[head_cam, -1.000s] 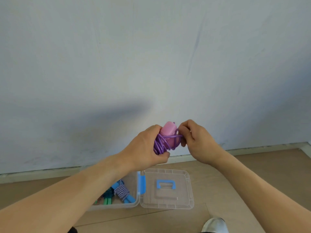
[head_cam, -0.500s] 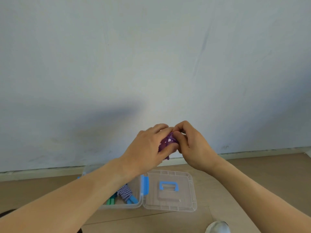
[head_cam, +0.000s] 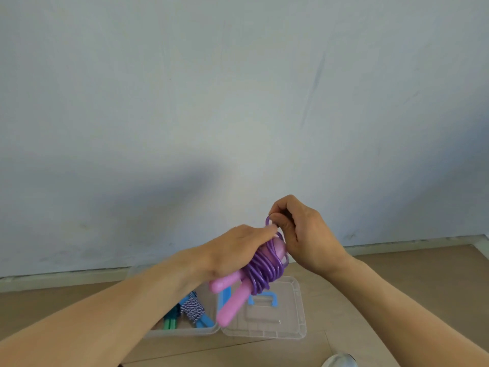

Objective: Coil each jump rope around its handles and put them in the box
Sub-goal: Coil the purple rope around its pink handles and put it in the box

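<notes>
Slack is the danger — right hand [head_cam: 307, 239] pinches the rope [head_cam: 260, 271] end, left hand [head_cam: 238, 250] clasps the coiled handles [head_cam: 230, 300]; losing either unwinds it.

Bare room corner behind the work

A pale grey-blue painted wall [head_cam: 238, 102] carries faint scuffs and a soft shadow; a light baseboard strip [head_cam: 397, 246] meets the tan wooden floor [head_cam: 397, 300], and a white shoe toe [head_cam: 337, 361] shows at the bottom edge.

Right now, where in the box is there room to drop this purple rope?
The box's right side, between the blue-white rope and the blue latch, looks bare. Its left is crowded with rope and green handles; the arm hides the rest.
</notes>
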